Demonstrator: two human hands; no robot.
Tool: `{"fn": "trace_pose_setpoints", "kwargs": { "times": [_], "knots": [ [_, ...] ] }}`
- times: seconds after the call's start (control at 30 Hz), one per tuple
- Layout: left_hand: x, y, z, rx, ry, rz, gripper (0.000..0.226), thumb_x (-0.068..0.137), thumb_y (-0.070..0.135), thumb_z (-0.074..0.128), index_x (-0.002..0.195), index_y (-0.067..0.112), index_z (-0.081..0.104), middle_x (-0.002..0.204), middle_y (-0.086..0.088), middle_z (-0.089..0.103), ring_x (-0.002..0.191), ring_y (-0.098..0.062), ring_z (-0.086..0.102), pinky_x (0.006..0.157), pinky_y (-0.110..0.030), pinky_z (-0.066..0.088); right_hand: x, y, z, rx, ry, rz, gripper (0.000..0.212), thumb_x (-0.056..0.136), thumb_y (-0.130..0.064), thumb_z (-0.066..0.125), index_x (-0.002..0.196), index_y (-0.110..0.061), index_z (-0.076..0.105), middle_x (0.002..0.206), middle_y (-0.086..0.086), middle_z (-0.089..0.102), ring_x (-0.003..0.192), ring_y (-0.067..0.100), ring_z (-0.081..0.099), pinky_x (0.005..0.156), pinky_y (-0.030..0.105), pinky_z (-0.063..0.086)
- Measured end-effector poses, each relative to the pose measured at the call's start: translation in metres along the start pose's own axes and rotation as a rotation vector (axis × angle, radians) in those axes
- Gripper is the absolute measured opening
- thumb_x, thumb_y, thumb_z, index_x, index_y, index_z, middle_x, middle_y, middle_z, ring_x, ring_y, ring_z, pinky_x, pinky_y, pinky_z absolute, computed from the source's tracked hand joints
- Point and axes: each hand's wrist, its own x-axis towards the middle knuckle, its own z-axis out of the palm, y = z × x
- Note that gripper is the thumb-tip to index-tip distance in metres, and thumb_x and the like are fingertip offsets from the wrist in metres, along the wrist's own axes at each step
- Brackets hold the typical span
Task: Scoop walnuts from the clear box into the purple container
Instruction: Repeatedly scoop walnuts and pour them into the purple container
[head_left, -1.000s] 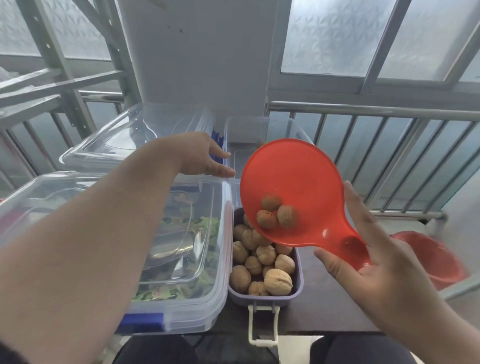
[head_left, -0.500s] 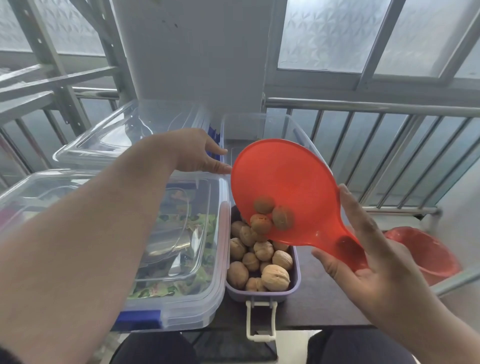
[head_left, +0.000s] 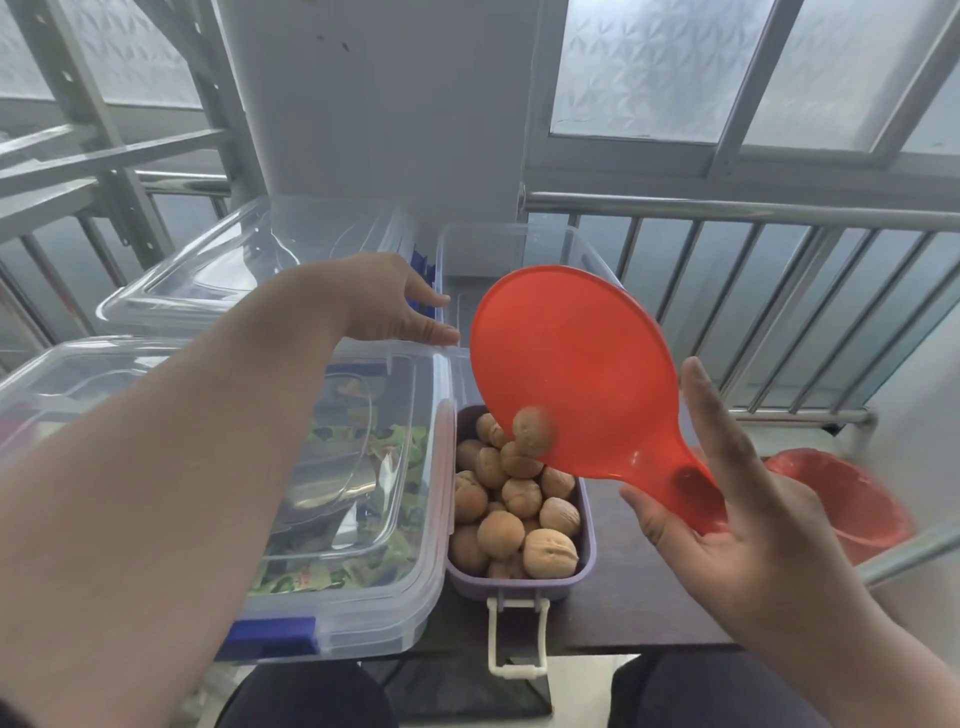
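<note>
My right hand (head_left: 748, 525) grips the handle of a red scoop (head_left: 571, 374), tilted steeply over the purple container (head_left: 586, 564). One walnut (head_left: 532, 430) is sliding off the scoop's lower lip onto the heap of walnuts (head_left: 511, 512) that fills the container. The clear box (head_left: 519, 244) stands right behind the container, partly hidden by the scoop. My left hand (head_left: 395, 306) rests with fingers spread on the near left rim of that clear box.
A lidded clear box (head_left: 363, 587) with green wrapped items sits left of the purple container, another clear box (head_left: 234, 270) behind it. A red bowl (head_left: 852, 499) lies at the right. A metal railing (head_left: 727, 213) runs behind the dark table (head_left: 639, 597).
The scoop has tipped further and dropped toward the purple container. Two of its three walnuts have fallen in; one remains at the lip. The left hand stayed put.
</note>
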Motion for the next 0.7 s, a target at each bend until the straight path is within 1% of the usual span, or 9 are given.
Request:
{"fn": "trace_pose_setpoints", "kwargs": {
  "times": [0.2, 0.37, 0.43, 0.47, 0.5, 0.53, 0.57, 0.63, 0.7],
  "knots": [
    [-0.003, 0.004, -0.001, -0.007, -0.002, 0.001, 0.087, 0.062, 0.089, 0.069, 0.137, 0.048, 0.063, 0.146, 0.007, 0.057, 0.135, -0.023, 0.050, 0.103, -0.038, 0.037, -0.002, 0.005, 0.004, -0.105, 0.016, -0.132, 0.097, 0.093, -0.027, 0.081, 0.166, -0.033, 0.018, 0.075, 0.002, 0.065, 0.058, 0.021, 0.061, 0.054, 0.037, 0.056],
    [-0.003, 0.004, -0.002, -0.006, -0.004, 0.010, 0.088, 0.058, 0.092, 0.067, 0.135, 0.049, 0.065, 0.142, 0.007, 0.060, 0.129, -0.022, 0.054, 0.097, -0.036, 0.038, -0.004, 0.005, 0.007, -0.121, 0.046, -0.160, 0.104, 0.088, -0.025, 0.078, 0.168, -0.036, 0.012, 0.074, 0.001, 0.064, 0.056, 0.021, 0.057, 0.053, 0.035, 0.055],
    [-0.004, 0.003, -0.002, -0.004, -0.001, -0.002, 0.088, 0.060, 0.091, 0.068, 0.137, 0.048, 0.063, 0.147, 0.007, 0.056, 0.136, -0.024, 0.050, 0.104, -0.040, 0.037, -0.004, 0.005, 0.007, -0.088, 0.048, -0.120, 0.101, 0.093, -0.026, 0.081, 0.168, -0.035, 0.014, 0.078, 0.005, 0.068, 0.059, 0.021, 0.063, 0.057, 0.037, 0.058],
    [-0.004, 0.003, -0.001, -0.002, 0.002, -0.004, 0.087, 0.062, 0.090, 0.069, 0.137, 0.048, 0.063, 0.149, 0.007, 0.055, 0.138, -0.024, 0.048, 0.107, -0.041, 0.036, -0.004, 0.004, 0.007, -0.067, 0.054, -0.082, 0.101, 0.092, -0.026, 0.082, 0.168, -0.032, 0.016, 0.085, 0.006, 0.073, 0.063, 0.017, 0.067, 0.065, 0.033, 0.061],
    [-0.005, 0.004, -0.001, -0.001, 0.003, -0.006, 0.086, 0.062, 0.089, 0.070, 0.138, 0.048, 0.063, 0.150, 0.007, 0.054, 0.139, -0.025, 0.048, 0.109, -0.041, 0.035, -0.002, 0.002, 0.007, -0.038, 0.064, -0.031, 0.103, 0.087, -0.025, 0.082, 0.168, -0.027, 0.019, 0.094, 0.004, 0.076, 0.069, 0.007, 0.068, 0.074, 0.020, 0.058],
    [-0.006, 0.004, -0.001, -0.001, 0.003, -0.005, 0.085, 0.063, 0.088, 0.070, 0.138, 0.048, 0.063, 0.150, 0.007, 0.054, 0.139, -0.025, 0.048, 0.109, -0.041, 0.035, 0.001, 0.000, 0.007, 0.000, 0.072, 0.026, 0.106, 0.083, -0.022, 0.084, 0.168, -0.023, 0.021, 0.103, -0.005, 0.077, 0.075, -0.003, 0.068, 0.079, 0.006, 0.051],
    [-0.007, 0.005, -0.001, -0.003, 0.002, -0.007, 0.084, 0.064, 0.087, 0.070, 0.138, 0.048, 0.063, 0.150, 0.006, 0.054, 0.138, -0.025, 0.048, 0.109, -0.041, 0.036, 0.006, -0.001, 0.007, 0.045, 0.083, 0.089, 0.108, 0.081, -0.019, 0.085, 0.168, -0.023, 0.021, 0.108, -0.022, 0.073, 0.080, -0.013, 0.065, 0.079, -0.002, 0.043],
    [-0.008, 0.006, 0.000, -0.001, 0.003, -0.006, 0.082, 0.066, 0.085, 0.071, 0.138, 0.047, 0.062, 0.150, 0.005, 0.054, 0.138, -0.026, 0.049, 0.109, -0.040, 0.036, 0.019, -0.003, 0.007, 0.143, 0.119, 0.185, 0.107, 0.082, -0.020, 0.084, 0.167, -0.032, 0.021, 0.112, -0.054, 0.057, 0.094, -0.031, 0.056, 0.079, -0.009, 0.036],
    [-0.010, 0.007, 0.000, 0.011, 0.006, 0.001, 0.082, 0.067, 0.085, 0.069, 0.139, 0.047, 0.062, 0.151, 0.003, 0.053, 0.138, -0.026, 0.048, 0.111, -0.041, 0.035, 0.035, -0.001, 0.005, 0.222, 0.134, 0.240, 0.104, 0.084, -0.033, 0.080, 0.166, -0.046, 0.018, 0.127, -0.058, 0.045, 0.104, -0.031, 0.055, 0.083, -0.008, 0.036]
  ]
}}
